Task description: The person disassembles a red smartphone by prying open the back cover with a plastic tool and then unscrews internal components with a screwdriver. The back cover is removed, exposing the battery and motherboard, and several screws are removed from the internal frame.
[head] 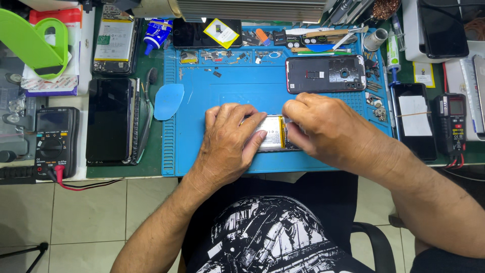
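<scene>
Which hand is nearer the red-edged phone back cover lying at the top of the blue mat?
Right. The right hand sits just below the phone back cover; the left hand lies farther down-left.

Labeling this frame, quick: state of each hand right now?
Left hand: fingers curled down on the phone battery, pressing or gripping it.
Right hand: closed at the battery's right edge; what it pinches cannot be told.

We see only a strip of the phone battery (273, 132) on the blue mat (202, 146); our left hand (228, 140) and right hand (319, 127) hide its ends. Small parts (222, 55) along the mat's far edge are too small to identify.
</scene>
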